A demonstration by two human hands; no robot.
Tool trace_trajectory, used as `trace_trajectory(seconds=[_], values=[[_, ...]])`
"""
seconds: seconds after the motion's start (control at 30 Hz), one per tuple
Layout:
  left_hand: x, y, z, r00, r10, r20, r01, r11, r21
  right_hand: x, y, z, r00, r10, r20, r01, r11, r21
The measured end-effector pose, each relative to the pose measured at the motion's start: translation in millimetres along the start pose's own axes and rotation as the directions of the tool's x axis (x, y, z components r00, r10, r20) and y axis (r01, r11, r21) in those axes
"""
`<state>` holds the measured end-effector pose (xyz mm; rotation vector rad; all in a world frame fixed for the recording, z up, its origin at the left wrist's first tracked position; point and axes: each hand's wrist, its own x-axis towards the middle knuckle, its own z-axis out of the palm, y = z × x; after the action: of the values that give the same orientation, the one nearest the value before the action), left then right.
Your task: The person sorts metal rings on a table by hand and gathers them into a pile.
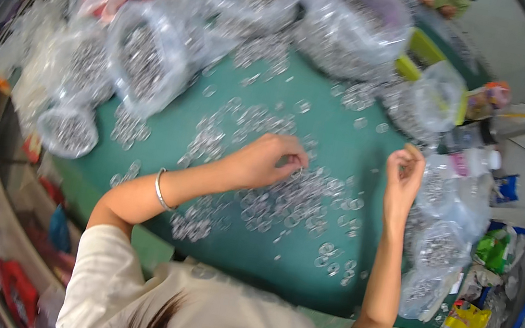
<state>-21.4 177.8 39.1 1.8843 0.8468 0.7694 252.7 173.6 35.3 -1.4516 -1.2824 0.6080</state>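
Many small clear rings (pixel 301 202) lie in loose heaps on the green table (pixel 341 149). Over the main heap is my left hand (pixel 273 160), its fingers curled and the thumb and fingertips brought together; anything in the pinch is too small to make out. My right hand (pixel 405 168) is raised at the table's right side, beside the plastic bags of rings (pixel 435 189). Its fingers are bent in toward the thumb, and what they hold, if anything, cannot be made out. A silver bangle (pixel 161 190) circles my left forearm.
Open plastic bags full of rings line the far and left edges, among them a large one (pixel 141 60) and a small one (pixel 70 132). A yellow-green basket (pixel 421 52) and a clear bottle (pixel 474 162) stand at right. Another person's hand (pixel 448 11) shows at the far edge.
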Motion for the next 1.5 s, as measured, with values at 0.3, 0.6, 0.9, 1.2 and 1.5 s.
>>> trace_trajectory(seconds=[0.3, 0.6, 0.9, 1.2, 1.5], values=[[-152.7, 1.9, 0.6, 0.969, -0.193, -0.155, 0.233, 0.922, 0.308, -172.0, -62.0, 69.1, 0.718, -0.204, 0.666, 0.454, 0.862, -0.226], [-164.7, 3.2, 32.9, 0.997, -0.075, -0.028, 0.073, 0.712, 0.698, -169.7, -54.0, 112.6, 0.668, -0.263, 0.696, 0.674, 0.609, -0.417], [-176.6, -0.9, 7.5, 0.998, 0.053, -0.033, -0.026, 0.839, 0.544, -153.8, -17.7, 80.2, 0.662, -0.208, 0.72, 0.705, 0.498, -0.505], [-203.8, -14.7, -3.9, 0.93, -0.038, -0.365, 0.168, 0.928, 0.331, -119.0, -38.9, 99.1, 0.766, -0.368, 0.527, 0.585, 0.738, -0.336], [-105.4, -42.5, -39.4, 0.912, -0.047, -0.408, 0.342, 0.639, 0.689, -87.4, -7.9, 109.7, 0.685, -0.315, 0.657, 0.65, 0.672, -0.355]])
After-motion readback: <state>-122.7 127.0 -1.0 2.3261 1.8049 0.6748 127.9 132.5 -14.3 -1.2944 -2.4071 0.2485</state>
